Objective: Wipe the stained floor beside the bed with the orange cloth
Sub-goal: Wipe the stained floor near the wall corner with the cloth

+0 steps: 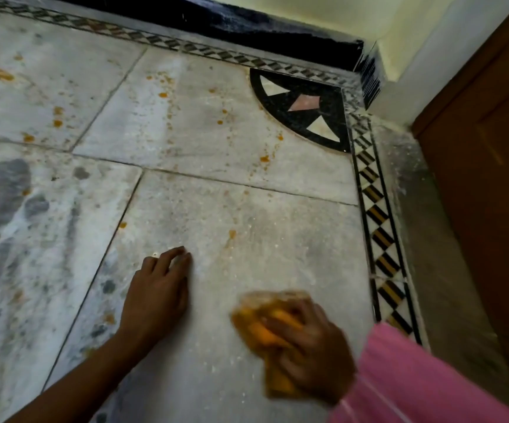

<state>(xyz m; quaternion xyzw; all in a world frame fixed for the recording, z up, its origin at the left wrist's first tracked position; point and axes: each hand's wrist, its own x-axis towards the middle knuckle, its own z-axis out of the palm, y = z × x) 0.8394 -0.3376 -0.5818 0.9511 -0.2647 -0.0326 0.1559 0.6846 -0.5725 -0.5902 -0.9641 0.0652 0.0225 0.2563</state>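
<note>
The marble floor point(216, 141) is dusty and dotted with orange stains point(265, 158) and grey wet patches. My right hand point(314, 355) presses the orange cloth point(259, 319) flat on the floor at the lower right; both are blurred by motion. My left hand point(158, 291) rests palm down on the floor to the left of the cloth, fingers slightly spread, holding nothing. The bed is not in view.
A black-and-white patterned border strip point(378, 215) runs along the right and the far side, with a black quarter-circle inlay point(305, 108) in the corner. A black skirting point(247, 22) lines the far wall. A brown wooden door point(497, 166) stands at right. A pink sleeve point(415, 383) covers my right arm.
</note>
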